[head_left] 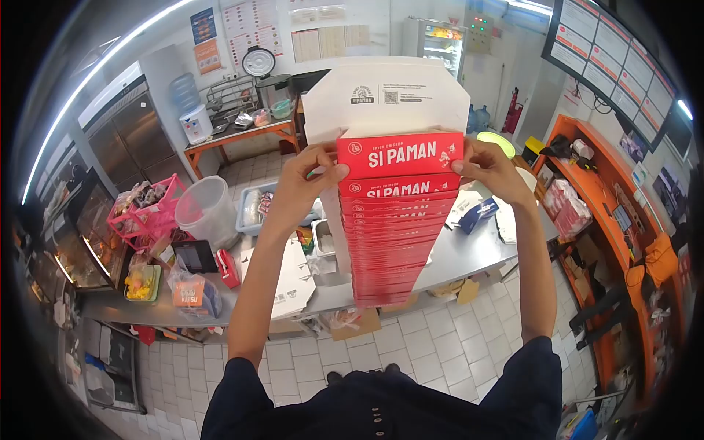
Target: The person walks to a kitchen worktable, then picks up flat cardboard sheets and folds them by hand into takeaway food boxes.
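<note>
Clutter lines our metal counter: pink basket and clear tub at left. Our red box stack (lettered "SI PAMAN") hides the counter's middle. Held before us, its long axis runs up and down our view, printed fronts facing us, white flap upward. Our left hand and right hand pinch the top box's sides.
</note>
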Available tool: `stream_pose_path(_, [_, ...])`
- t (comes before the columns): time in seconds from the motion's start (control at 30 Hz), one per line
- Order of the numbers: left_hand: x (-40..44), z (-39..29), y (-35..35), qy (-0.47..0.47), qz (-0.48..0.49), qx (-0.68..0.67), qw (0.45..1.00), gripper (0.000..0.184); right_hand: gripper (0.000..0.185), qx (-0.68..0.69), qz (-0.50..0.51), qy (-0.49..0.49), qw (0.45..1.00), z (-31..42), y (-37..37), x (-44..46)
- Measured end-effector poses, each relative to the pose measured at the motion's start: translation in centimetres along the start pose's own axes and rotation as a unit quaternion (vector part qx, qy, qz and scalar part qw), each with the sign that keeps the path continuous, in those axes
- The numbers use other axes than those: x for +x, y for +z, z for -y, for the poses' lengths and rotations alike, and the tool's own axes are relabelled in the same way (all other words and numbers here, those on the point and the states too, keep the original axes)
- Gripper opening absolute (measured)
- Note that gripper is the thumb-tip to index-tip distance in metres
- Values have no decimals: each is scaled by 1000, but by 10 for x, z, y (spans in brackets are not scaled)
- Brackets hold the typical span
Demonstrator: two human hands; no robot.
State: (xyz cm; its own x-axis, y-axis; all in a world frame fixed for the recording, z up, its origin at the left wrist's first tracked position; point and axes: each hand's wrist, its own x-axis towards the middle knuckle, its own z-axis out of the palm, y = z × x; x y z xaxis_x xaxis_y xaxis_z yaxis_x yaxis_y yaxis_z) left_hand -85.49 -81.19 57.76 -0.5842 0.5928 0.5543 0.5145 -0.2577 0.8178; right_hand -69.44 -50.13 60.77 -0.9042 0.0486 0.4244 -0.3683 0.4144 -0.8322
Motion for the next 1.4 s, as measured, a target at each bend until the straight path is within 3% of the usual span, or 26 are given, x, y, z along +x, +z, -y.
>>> stream_pose_path(0.23, [-1,4,-1,-16,20,-23,999,25,40,-64,14,-12,998,-11,-8,3])
stream_pose_path(0.33, [-5,1,-4,-7,52,3,999,22,31,-140,32,-38,989,-12,-8,4])
stream_pose_path(0.43, [-9,8,4,-13,-5,7,1000,24,48,-98,-19,-20,995,-21,11,-1])
stream_pose_path(0.47, [-6,12,12,-12,-8,5,1000,24,60,-74,-111,-112,985,-29,22,1])
stream_pose_path(0.5, [-2,17,26,18,-82,11,996,29,72,-47,-200,-199,958,-36,35,2])
stream_pose_path(0.53, [0,22,38,46,-158,18,986,36,72,-33,-215,-216,952,-39,49,6])
stream_pose_path(0.57, [4,32,46,43,-162,18,986,36,72,-32,-210,-215,953,-49,59,10])
stream_pose_path(0.63, [13,46,61,148,-223,84,960,51,60,124,-201,-246,940,-68,71,18])
stream_pose_path(0.67, [12,41,65,144,-213,98,961,55,49,173,-204,-252,930,-70,75,18])
stream_pose_path(0.7, [13,43,65,146,-217,100,960,55,49,174,-200,-254,930,-72,76,17])
stream_pose_path(0.77, [16,47,65,148,-129,-73,978,54,45,182,-229,-233,927,-71,76,17])
stream_pose_path(0.87, [13,46,61,165,-87,-78,979,50,39,152,-226,-253,928,-70,75,15])
stream_pose_path(1.03, [10,43,65,147,-117,-104,977,38,38,107,-225,-250,936,-64,78,12])
stream_pose_path(1.3, [9,51,65,174,-167,-35,970,29,27,106,-229,-235,939,-64,80,14])
stream_pose_path(1.4, [12,56,62,171,-166,-21,971,34,45,92,-240,-243,935,-68,78,17])
